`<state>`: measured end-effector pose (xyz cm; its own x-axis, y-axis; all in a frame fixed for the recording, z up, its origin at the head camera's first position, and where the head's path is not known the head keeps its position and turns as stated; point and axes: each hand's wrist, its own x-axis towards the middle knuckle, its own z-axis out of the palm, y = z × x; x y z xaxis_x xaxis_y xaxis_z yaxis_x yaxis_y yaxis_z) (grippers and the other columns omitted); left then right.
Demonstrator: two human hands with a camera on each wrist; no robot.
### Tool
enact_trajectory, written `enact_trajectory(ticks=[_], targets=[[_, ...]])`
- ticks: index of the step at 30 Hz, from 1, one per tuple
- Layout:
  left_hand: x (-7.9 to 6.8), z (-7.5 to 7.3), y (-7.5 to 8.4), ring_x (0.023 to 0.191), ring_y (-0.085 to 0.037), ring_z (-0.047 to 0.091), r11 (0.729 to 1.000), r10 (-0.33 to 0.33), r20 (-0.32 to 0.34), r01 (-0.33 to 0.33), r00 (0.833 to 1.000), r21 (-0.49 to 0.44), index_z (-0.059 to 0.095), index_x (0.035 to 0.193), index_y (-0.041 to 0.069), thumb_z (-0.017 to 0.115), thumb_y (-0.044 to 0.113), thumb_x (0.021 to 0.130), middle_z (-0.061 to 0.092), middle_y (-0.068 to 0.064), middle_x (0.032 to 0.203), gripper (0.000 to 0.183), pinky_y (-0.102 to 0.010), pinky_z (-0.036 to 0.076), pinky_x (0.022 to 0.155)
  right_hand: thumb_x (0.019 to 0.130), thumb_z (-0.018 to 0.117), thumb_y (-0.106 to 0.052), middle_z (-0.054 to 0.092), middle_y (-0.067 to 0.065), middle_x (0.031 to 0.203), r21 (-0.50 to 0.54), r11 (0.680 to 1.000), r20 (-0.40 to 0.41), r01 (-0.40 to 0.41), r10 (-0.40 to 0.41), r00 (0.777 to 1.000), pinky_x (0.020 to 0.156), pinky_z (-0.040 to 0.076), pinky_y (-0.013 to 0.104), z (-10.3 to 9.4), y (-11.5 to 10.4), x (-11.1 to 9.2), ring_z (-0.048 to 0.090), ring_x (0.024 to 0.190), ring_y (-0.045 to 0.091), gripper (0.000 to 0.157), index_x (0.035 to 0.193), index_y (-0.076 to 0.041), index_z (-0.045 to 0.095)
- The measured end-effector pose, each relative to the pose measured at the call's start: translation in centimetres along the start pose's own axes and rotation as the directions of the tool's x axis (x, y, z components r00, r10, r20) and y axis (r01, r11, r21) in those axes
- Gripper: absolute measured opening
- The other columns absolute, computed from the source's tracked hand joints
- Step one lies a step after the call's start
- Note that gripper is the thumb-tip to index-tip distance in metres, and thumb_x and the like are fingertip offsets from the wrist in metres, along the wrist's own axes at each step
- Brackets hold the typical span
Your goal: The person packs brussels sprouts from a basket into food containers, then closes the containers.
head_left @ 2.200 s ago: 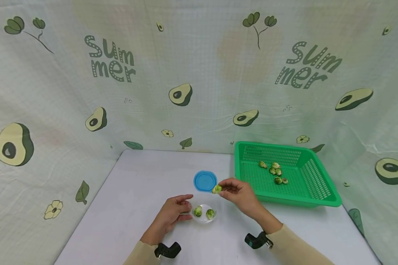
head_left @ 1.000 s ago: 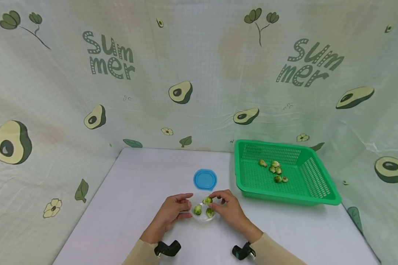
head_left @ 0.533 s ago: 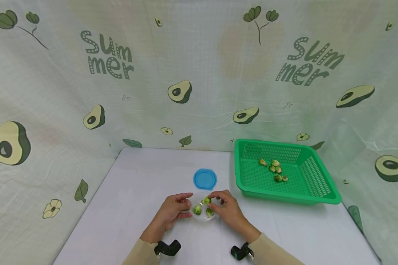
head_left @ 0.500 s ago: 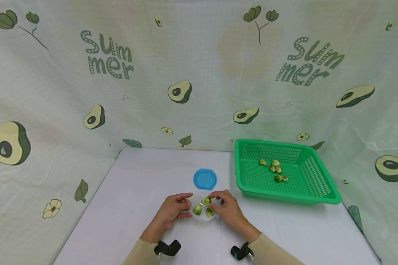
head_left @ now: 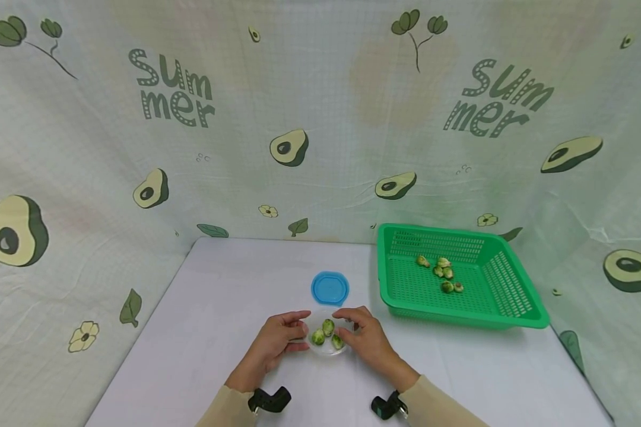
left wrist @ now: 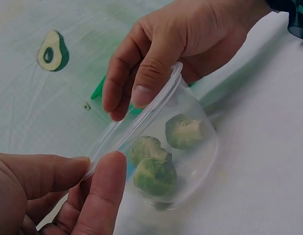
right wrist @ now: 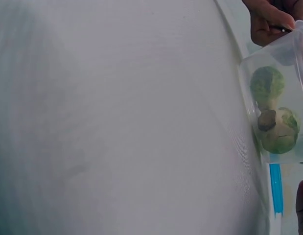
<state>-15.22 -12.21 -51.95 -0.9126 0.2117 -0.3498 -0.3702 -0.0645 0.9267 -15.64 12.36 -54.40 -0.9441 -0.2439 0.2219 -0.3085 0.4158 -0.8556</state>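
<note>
A small clear plastic container (head_left: 324,352) stands on the white table in front of me, holding 3 Brussels sprouts. One sprout (head_left: 318,337) lies at the left, another (head_left: 328,327) toward the back, and the third (head_left: 338,342) at the right. My left hand (head_left: 276,343) pinches the container's rim between thumb and finger, as the left wrist view shows. Over the opposite rim hangs my right hand (head_left: 367,339), its fingers loosely bent and apart with nothing between them. In the left wrist view, its thumb overlaps the rim above the sprouts (left wrist: 155,177).
Just behind the container lies a blue lid (head_left: 330,288). At the back right sits a green perforated basket (head_left: 491,320) with several more sprouts (head_left: 443,271) inside. A patterned cloth (head_left: 331,118) hangs behind the table.
The right hand has brought a sprout leftward from near the lid into the container and let go of it. The left hand has stayed at the rim.
</note>
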Motion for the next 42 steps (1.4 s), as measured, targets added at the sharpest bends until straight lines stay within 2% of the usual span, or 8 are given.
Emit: enact_trajectory(ticks=[6, 11, 16, 23, 31, 34, 37, 42], targets=[[0.0, -0.1, 0.0, 0.084, -0.015, 0.067, 1.0, -0.005, -0.005, 0.005, 1.0, 0.002, 0.058, 0.147, -0.004, 0.069, -0.001, 0.097, 0.061, -0.005, 0.098, 0.051, -0.032, 0.067, 0.075, 0.089, 0.084, -0.009, 0.069, 0.004, 0.107, 0.005, 1.0, 0.003, -0.013, 0.013, 1.0, 0.074, 0.049, 0.024, 0.1, 0.1, 0.0, 0.056, 0.09, 0.023, 0.033, 0.121, -0.019, 0.077], [0.1, -0.1, -0.1, 0.084, -0.015, 0.067, 1.0, -0.005, -0.005, 0.005, 1.0, 0.001, 0.058, 0.147, -0.004, 0.069, -0.001, 0.097, 0.061, -0.005, 0.098, 0.051, -0.031, 0.067, 0.075, 0.09, 0.084, -0.009, 0.067, 0.002, 0.106, 0.044, 0.998, 0.002, -0.053, 0.053, 0.999, 0.076, 0.049, 0.025, 0.0, -0.1, -0.1, 0.056, 0.091, 0.022, 0.034, 0.121, -0.019, 0.077], [0.1, -0.1, 0.0, 0.084, -0.015, 0.067, 1.0, -0.005, -0.008, 0.005, 1.0, -0.004, 0.058, 0.147, -0.004, 0.068, -0.002, 0.096, 0.06, -0.005, 0.099, 0.051, -0.031, 0.067, 0.075, 0.09, 0.083, -0.01, 0.069, 0.006, 0.109, 0.093, 0.992, 0.009, -0.084, 0.084, 0.996, 0.08, 0.049, 0.025, -0.1, -0.2, 0.0, 0.056, 0.095, 0.022, 0.033, 0.122, -0.019, 0.077], [0.1, -0.1, 0.0, 0.085, -0.015, 0.067, 1.0, -0.008, -0.013, 0.008, 1.0, -0.001, 0.058, 0.147, -0.004, 0.068, -0.002, 0.096, 0.061, -0.006, 0.099, 0.052, -0.031, 0.067, 0.075, 0.09, 0.083, -0.01, 0.072, 0.015, 0.116, 0.166, 0.982, 0.011, -0.087, 0.087, 0.996, 0.08, 0.05, 0.022, -0.1, -0.1, 0.1, 0.057, 0.1, 0.024, 0.032, 0.121, -0.018, 0.078], [0.1, 0.0, 0.0, 0.085, -0.016, 0.067, 1.0, -0.008, -0.016, 0.008, 1.0, 0.005, 0.058, 0.147, -0.004, 0.068, -0.001, 0.097, 0.061, -0.006, 0.099, 0.051, -0.032, 0.067, 0.075, 0.089, 0.084, -0.011, 0.073, 0.014, 0.116, 0.164, 0.983, 0.006, -0.081, 0.081, 0.997, 0.081, 0.05, 0.023, -0.2, 0.1, 0.1, 0.057, 0.1, 0.02, 0.032, 0.12, -0.019, 0.079], [0.1, 0.0, 0.0, 0.086, -0.017, 0.068, 1.0, -0.008, -0.016, 0.009, 1.0, 0.004, 0.058, 0.146, -0.004, 0.068, -0.001, 0.097, 0.062, -0.006, 0.099, 0.051, -0.031, 0.067, 0.075, 0.089, 0.085, -0.012, 0.072, 0.01, 0.116, 0.135, 0.987, 0.005, -0.089, 0.089, 0.996, 0.085, 0.05, 0.026, -0.4, -0.4, 0.0, 0.057, 0.103, 0.024, 0.033, 0.12, -0.021, 0.078], [0.1, 0.0, 0.0, 0.087, -0.017, 0.068, 1.0, -0.009, -0.014, 0.009, 1.0, 0.002, 0.058, 0.146, -0.004, 0.068, -0.001, 0.097, 0.062, -0.006, 0.099, 0.051, -0.031, 0.067, 0.075, 0.089, 0.086, -0.015, 0.07, 0.0, 0.117, 0.081, 0.993, -0.01, -0.082, 0.083, 0.997, 0.091, 0.051, 0.034, -0.7, -1.1, -0.1, 0.058, 0.109, 0.028, 0.034, 0.12, -0.025, 0.078], [0.1, 0.0, -0.1, 0.087, -0.017, 0.068, 1.0, -0.012, -0.011, 0.012, 1.0, -0.004, 0.059, 0.146, -0.004, 0.069, -0.001, 0.097, 0.062, -0.006, 0.1, 0.051, -0.031, 0.067, 0.074, 0.089, 0.085, -0.014, 0.068, -0.01, 0.119, 0.037, 0.997, -0.02, -0.066, 0.067, 0.998, 0.096, 0.053, 0.044, -1.4, -2.4, 0.0, 0.059, 0.115, 0.031, 0.034, 0.121, -0.022, 0.077]])
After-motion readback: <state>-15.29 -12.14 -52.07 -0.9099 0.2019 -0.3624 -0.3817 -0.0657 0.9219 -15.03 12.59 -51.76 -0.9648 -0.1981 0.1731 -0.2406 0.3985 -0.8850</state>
